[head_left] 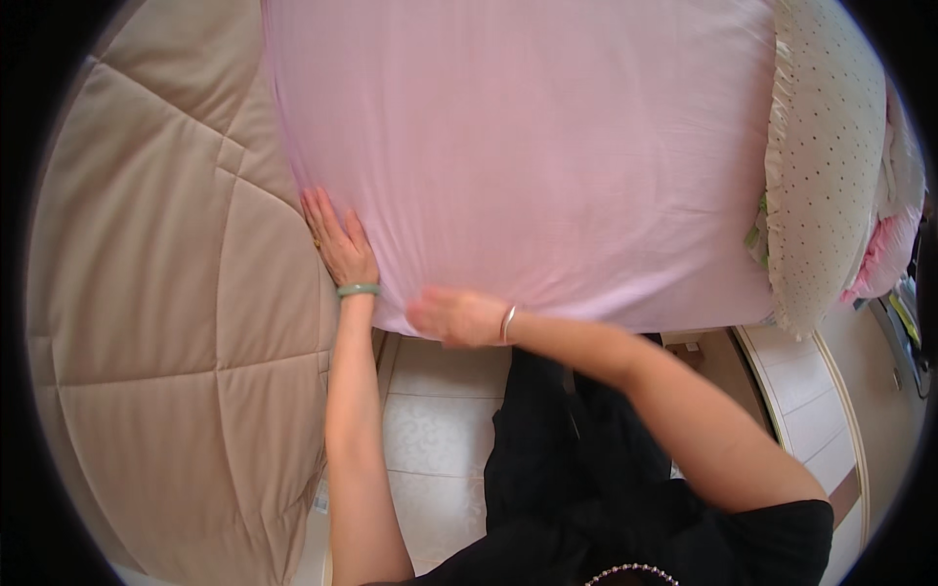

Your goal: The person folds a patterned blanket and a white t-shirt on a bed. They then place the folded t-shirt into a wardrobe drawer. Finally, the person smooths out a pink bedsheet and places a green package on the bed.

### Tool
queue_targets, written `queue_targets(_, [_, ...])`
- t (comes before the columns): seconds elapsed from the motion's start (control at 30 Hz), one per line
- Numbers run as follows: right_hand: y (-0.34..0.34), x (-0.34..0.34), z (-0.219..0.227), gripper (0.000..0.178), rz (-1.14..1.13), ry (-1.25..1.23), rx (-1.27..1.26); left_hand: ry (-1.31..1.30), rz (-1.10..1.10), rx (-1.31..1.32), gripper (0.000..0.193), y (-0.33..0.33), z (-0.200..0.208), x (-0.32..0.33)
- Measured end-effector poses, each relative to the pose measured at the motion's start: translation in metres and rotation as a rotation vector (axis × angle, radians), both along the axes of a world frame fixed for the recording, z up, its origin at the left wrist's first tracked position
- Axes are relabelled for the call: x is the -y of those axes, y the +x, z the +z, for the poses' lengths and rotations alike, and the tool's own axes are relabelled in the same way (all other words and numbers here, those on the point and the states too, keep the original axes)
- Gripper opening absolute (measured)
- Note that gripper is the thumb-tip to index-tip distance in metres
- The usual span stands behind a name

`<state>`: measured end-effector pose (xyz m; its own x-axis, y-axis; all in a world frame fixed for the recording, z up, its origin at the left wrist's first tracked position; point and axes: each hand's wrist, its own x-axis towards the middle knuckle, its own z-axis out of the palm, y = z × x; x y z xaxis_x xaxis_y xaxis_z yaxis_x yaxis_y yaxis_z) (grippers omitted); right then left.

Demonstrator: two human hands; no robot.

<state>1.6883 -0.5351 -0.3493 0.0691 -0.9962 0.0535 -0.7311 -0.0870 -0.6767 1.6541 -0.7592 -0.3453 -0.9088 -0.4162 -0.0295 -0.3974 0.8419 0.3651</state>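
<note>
A pink fitted sheet (528, 146) covers a mattress in front of me, with creases fanning out near its front left corner. My left hand (342, 239) lies flat along the sheet's left edge, fingers spread and pointing away from me, a green bangle at the wrist. Beside that corner, at the front edge, my right hand (454, 314) is over the sheet, blurred by motion, with a silver bangle at the wrist. Its fingers are too smeared to read.
A beige quilted comforter (166, 283) fills the left side, against the mattress. At the right end lie a dotted cream pillow (826, 156) with a ruffled edge and pink bedding (884, 259). Pale floor tiles (440, 430) show below the mattress edge, next to my legs.
</note>
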Motion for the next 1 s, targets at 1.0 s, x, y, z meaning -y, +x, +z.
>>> queue_targets(1.0, [-0.03, -0.048, 0.021, 0.033, -0.201, -0.21, 0.392, 1.515, 1.444, -0.063, 0.042, 0.277, -0.048, -0.007])
